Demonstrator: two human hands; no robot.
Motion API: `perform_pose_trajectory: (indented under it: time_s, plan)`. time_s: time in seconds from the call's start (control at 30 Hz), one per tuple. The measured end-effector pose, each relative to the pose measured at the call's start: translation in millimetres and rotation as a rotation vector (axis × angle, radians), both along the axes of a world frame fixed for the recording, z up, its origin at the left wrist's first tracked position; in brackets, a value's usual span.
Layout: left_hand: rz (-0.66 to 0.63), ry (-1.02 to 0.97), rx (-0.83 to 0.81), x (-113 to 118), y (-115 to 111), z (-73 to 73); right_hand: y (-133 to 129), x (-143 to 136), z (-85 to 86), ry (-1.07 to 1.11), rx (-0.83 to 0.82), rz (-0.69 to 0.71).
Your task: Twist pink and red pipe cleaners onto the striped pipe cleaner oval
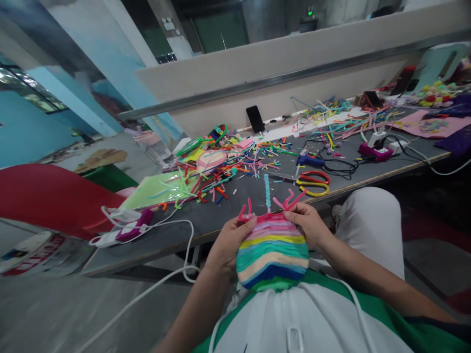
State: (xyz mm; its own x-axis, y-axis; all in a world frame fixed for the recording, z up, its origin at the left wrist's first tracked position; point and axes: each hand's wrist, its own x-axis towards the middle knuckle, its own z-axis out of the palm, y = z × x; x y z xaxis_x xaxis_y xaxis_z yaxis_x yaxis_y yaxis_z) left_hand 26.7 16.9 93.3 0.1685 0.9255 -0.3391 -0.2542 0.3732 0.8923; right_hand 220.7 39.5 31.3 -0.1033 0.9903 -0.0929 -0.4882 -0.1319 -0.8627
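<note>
Between my hands is a round craft piece [274,255] covered with bands of coloured pipe cleaners, from pink at the top through yellow, teal and cream to blue and green. My left hand [230,240] grips its upper left edge, thumb on the front. At the upper right edge, the fingers of my right hand [305,223] pinch it where pink pipe cleaner ends [292,198] stick out. More pink ends rise beside my left thumb. Just beyond the piece a light-blue twisted strip [267,191] points away from me. Scissors [312,184] with red and yellow handles lie nearby on the table.
Pipe cleaner scraps [253,159] are strewn over the grey table [206,218]. A blue glue gun [311,160] with a black cord lies behind the scissors. A phone [255,119] leans on the partition. Power strips [134,225] with white cables sit left and right.
</note>
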Motion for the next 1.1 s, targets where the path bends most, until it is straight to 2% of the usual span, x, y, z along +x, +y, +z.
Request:
perform_pose_trajectory:
  time_s: [0.13,0.2,0.27,0.4,0.5,0.6,0.7,0.77,0.83,0.93,1.03,1.1]
  plan:
    - [-0.077,0.055,0.036,-1.5,18.0,-4.5,7.1,4.1,0.7,0.040,-0.026,0.024]
    - [-0.080,0.144,0.112,1.1,29.4,-7.0,13.2,7.0,1.1,0.041,-0.013,0.000]
    - [0.040,0.276,0.295,5.9,37.0,-10.9,19.3,10.5,0.0,0.007,0.007,-0.049]
    - [0.460,0.464,0.734,12.1,29.7,-23.0,26.0,19.7,-6.7,-0.065,-0.005,-0.147]
    - [0.548,0.412,0.821,6.9,12.4,-35.1,25.7,26.5,-10.5,-0.021,-0.008,-0.161]
    - [0.585,0.373,0.758,-4.1,1.6,-49.1,24.8,31.9,-8.4,0.066,-0.016,-0.164]
    - [0.514,0.385,0.609,-14.0,3.8,-59.3,24.7,35.3,-2.4,0.107,-0.046,-0.162]
    - [0.414,0.386,0.529,-17.1,9.6,-59.2,24.3,36.4,0.6,0.112,-0.050,-0.143]
    - [0.316,0.380,0.499,-16.4,14.8,-52.3,23.3,36.7,1.7,0.109,-0.043,-0.119]
    - [0.178,0.328,0.465,-9.8,18.4,-34.5,20.7,35.9,0.8,0.095,-0.032,-0.095]
    - [0.037,0.161,0.346,-1.4,19.1,-20.0,17.6,33.3,-0.4,0.063,-0.015,-0.064]
    - [-0.034,0.058,0.267,2.4,19.9,-16.5,15.8,30.8,-1.3,0.039,-0.017,-0.033]
